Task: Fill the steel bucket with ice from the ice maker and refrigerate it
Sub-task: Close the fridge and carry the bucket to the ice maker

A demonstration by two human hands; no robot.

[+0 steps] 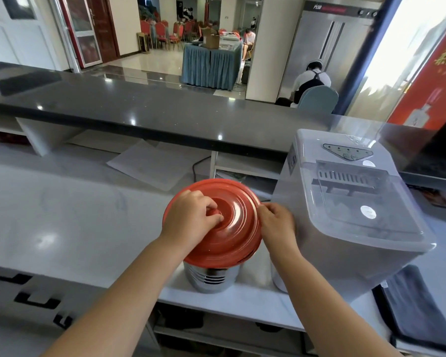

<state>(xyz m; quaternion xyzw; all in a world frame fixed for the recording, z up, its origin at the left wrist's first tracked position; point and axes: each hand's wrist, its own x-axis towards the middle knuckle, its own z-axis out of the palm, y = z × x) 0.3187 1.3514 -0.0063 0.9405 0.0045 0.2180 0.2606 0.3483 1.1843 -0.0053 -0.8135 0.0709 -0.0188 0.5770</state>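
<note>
A shiny steel bucket (pixel 211 276) stands on the white counter, covered by a round red lid (pixel 232 233). My left hand (pixel 191 217) lies on the lid's left half and its fingers curl round the centre knob. My right hand (pixel 277 222) pinches the lid's right rim. The white ice maker (pixel 350 217) stands just right of the bucket, its clear top cover closed. The bucket's inside is hidden by the lid.
A raised dark bar top (pixel 139 109) runs behind the white counter (pixel 62 197). Sheets of paper (pixel 150 163) lie behind the bucket. A dark cloth (pixel 417 305) lies at the right front. A steel cabinet (pixel 327 47) stands far back, with people seated nearby.
</note>
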